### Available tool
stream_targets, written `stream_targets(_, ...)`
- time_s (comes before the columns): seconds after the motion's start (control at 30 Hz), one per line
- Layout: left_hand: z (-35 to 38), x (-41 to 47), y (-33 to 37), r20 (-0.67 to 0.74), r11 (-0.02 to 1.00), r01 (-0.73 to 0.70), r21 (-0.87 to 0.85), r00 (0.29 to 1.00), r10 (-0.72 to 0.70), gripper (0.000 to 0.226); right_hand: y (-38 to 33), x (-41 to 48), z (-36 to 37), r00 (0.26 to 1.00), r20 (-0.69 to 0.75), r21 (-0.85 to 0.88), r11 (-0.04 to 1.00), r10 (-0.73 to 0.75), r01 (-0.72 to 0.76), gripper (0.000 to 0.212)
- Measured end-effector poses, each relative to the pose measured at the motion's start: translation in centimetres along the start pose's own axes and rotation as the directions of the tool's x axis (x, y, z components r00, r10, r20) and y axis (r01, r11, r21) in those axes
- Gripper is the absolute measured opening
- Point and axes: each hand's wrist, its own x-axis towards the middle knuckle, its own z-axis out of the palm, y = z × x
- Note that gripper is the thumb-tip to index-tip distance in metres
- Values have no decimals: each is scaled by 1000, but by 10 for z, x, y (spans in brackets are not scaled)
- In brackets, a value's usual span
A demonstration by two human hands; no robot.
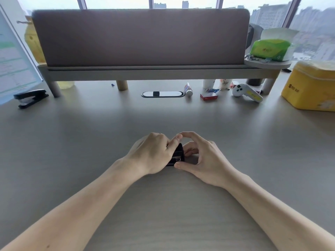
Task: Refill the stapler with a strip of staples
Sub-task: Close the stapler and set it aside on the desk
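A second black stapler (30, 98) lies untouched near the worktop's (90, 134) far left corner. At the middle of the worktop, nearer the front edge, the left hand (152, 153) is wrapped over a small black stapler (176, 156), fingers closed on its body, so most of it is hidden. The right hand (201, 156) meets it from the other side, thumb against the near end and fingers curled over the far end, loosely closed on it. Whether a strip is already in cannot be told. A red box (208, 96), perhaps staples, sits toward the far right edge. Risk, as I judge it: pressing unevenly could skew the strip or snap the sprung parts onto a fingertip.
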Motion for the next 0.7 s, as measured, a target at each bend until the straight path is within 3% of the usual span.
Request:
stream_targets(0.5,8,-1,-6,-67,998,-52,24,996,54,76,2,0,1,1000,-11,6,1000,-26,26,71)
stream_targets(0.7,-11,-9,-18,-108,975,-166,-144,983,152,40,-1,-3,-7,999,37,-110,994,17,-13,90)
